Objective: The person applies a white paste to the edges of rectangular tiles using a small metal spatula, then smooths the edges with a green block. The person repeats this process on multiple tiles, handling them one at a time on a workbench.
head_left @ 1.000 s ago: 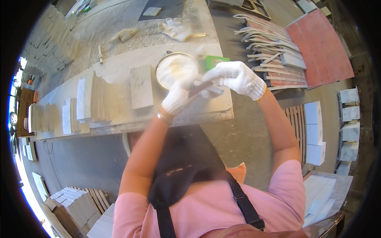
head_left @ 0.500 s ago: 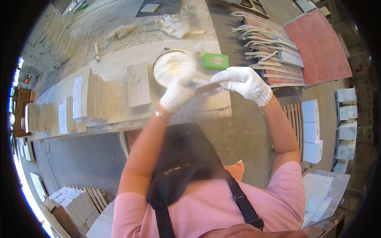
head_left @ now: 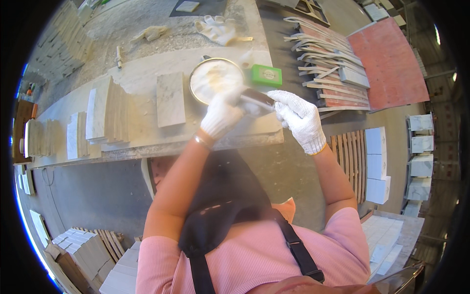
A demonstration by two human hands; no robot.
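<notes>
In white knit gloves, my left hand (head_left: 221, 116) and my right hand (head_left: 299, 120) hold a thin dark brown strip with a pale edge (head_left: 258, 97) between them, one at each end. Its exact kind is unclear. Blur covers my left fingertips and the area under the strip. Both hands are closed on it, in the air by the table's right end. Just beyond my left hand stands a round metal-rimmed bowl (head_left: 215, 81) of white material with a yellowish patch. A green box (head_left: 266, 75) lies beyond the strip. Left of the bowl, a grey-veined marble tile (head_left: 171, 99) lies flat.
Stacks of tiles (head_left: 100, 110) line the dusty table (head_left: 147, 142) on the left. A loose white glove (head_left: 215, 29) and a crumpled cloth-like piece (head_left: 149, 33) lie farther back. Pale strips (head_left: 328, 63) rest on a red board to the right, beyond white blocks (head_left: 376, 159).
My right hand has come down and slightly nearer, its fingers now lower around the strip. The strip has turned to show more of its dark face. My left hand has shifted slightly right.
</notes>
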